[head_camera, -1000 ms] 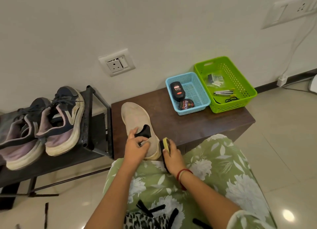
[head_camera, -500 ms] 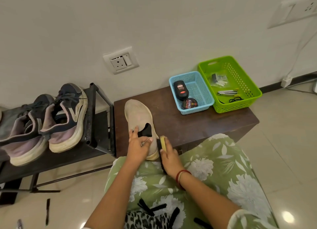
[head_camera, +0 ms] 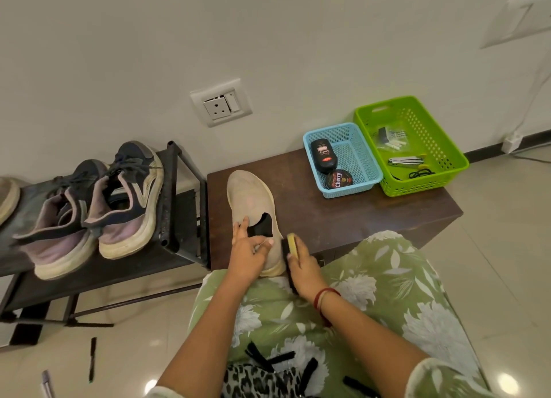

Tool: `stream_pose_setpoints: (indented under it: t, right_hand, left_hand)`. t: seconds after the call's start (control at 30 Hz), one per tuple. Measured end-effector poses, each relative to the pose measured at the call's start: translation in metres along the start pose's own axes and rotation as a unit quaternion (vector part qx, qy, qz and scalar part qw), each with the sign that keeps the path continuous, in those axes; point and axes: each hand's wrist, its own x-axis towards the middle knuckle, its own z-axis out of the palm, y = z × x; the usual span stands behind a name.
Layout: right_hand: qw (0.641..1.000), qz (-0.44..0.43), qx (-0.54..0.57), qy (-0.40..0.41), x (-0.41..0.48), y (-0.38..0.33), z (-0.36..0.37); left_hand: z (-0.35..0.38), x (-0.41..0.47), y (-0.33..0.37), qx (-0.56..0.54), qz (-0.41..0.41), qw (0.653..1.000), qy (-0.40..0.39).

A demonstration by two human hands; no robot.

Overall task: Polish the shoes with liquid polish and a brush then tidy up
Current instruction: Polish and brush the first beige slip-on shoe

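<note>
We had the beige shoe lying on the brown surface, toe pointing away toward the wall, heel right at the near edge. The left grip was closed on it, fingers curled over the collar beside the dark opening. Just to the right, the right grip was wrapped round the brush, yellow back up, black bristles pressed against the shoe's heel side. A red band sat on that wrist.

Beyond the right grip and a little to its right, we saw the blue basket on the far side of the surface, with the black polish bottle and a round tin lying in it. The green basket stood touching it on the right, holding small odds and ends that we couldn't make out well.

Well off to the left of the left grip, dark sneakers rested on a black rack.
</note>
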Motion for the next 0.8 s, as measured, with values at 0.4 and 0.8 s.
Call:
stream_pose_setpoints:
  t: [0.4, 0.8]
  right_hand:
    - [0.995, -0.067, 0.079, 0.008, 0.003, -0.011, -0.006]
    - [0.998, -0.001, 0.057, 0.009, 0.014, 0.001, -0.002]
  left_hand:
    - [-0.002, -0.001, -0.002, 0.0, 0.003, 1.0, 0.011]
    - [-0.003, -0.001, -0.004, -0.023, -0.007, 1.0, 0.018]
